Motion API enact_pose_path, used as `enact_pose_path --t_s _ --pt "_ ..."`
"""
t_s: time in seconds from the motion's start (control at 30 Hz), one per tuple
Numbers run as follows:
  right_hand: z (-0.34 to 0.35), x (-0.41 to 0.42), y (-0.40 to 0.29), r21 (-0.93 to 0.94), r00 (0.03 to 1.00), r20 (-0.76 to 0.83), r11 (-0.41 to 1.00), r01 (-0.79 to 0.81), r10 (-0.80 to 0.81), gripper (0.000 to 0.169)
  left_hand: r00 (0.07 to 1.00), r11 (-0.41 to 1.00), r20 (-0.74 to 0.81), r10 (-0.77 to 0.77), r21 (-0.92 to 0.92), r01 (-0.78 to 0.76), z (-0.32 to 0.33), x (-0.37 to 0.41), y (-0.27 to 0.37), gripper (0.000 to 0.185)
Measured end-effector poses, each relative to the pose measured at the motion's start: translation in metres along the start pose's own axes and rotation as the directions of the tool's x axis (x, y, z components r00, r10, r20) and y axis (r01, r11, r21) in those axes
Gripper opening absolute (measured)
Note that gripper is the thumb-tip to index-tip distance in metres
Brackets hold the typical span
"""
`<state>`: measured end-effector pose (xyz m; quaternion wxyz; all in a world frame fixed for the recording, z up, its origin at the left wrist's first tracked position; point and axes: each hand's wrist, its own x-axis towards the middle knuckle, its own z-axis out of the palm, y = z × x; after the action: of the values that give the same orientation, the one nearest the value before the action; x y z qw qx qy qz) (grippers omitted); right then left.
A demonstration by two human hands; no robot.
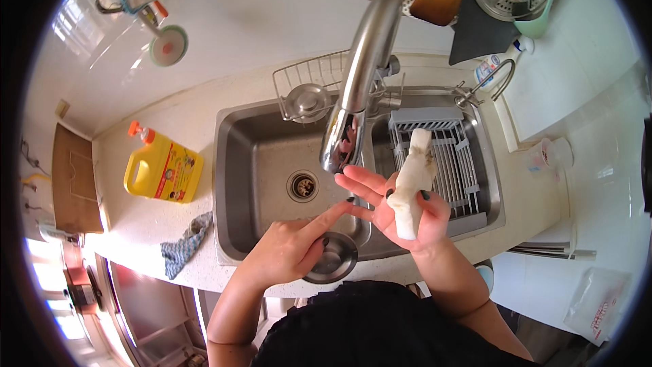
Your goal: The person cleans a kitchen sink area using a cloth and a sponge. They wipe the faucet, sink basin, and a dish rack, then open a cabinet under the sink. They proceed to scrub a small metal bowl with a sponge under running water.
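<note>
My right hand [407, 214] is over the sink's divider, palm up. Between its thumb and palm it grips a white, brown-stained sponge [415, 178], long and uneven with worn edges. The other fingers of that hand spread toward the faucet [351, 97]. My left hand [293, 250] holds nothing; its index finger points out and meets a finger of my right hand, while its other fingers curl. Below the left hand, a round metal bowl [333, 265] sits at the front rim of the steel sink [237, 183], partly hidden by that hand.
A yellow detergent jug [168, 171] and a blue-grey cloth [186, 244] lie left of the sink. The right basin holds a drying rack [458, 163]. Behind the left basin hangs a wire caddy [305, 71] with a metal dish. A small tap [481, 92] stands at back right.
</note>
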<state>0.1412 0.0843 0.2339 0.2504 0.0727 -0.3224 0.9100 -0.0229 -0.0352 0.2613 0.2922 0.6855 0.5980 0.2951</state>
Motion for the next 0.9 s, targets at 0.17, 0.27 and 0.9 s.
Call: enact_pose_path --t_s 0.17,0.27,0.9 --pt "0.007 0.001 0.002 -0.092 1.0 0.026 0.996 -0.013 0.016 0.042 0.999 0.972 0.014 0.047 0.228 -0.049 0.003 -0.017 -0.008 0.048" --pt "0.005 -0.001 0.003 -0.164 0.998 0.064 0.987 -0.002 0.012 0.049 0.99 0.946 -0.128 0.053 0.323 -0.009 0.007 -0.022 -0.021 0.053" --pt "-0.011 -0.006 0.008 -0.032 0.998 -0.011 0.998 0.057 -0.057 0.051 0.981 0.891 -0.177 -0.077 0.429 0.147 0.034 -0.016 -0.028 0.052"
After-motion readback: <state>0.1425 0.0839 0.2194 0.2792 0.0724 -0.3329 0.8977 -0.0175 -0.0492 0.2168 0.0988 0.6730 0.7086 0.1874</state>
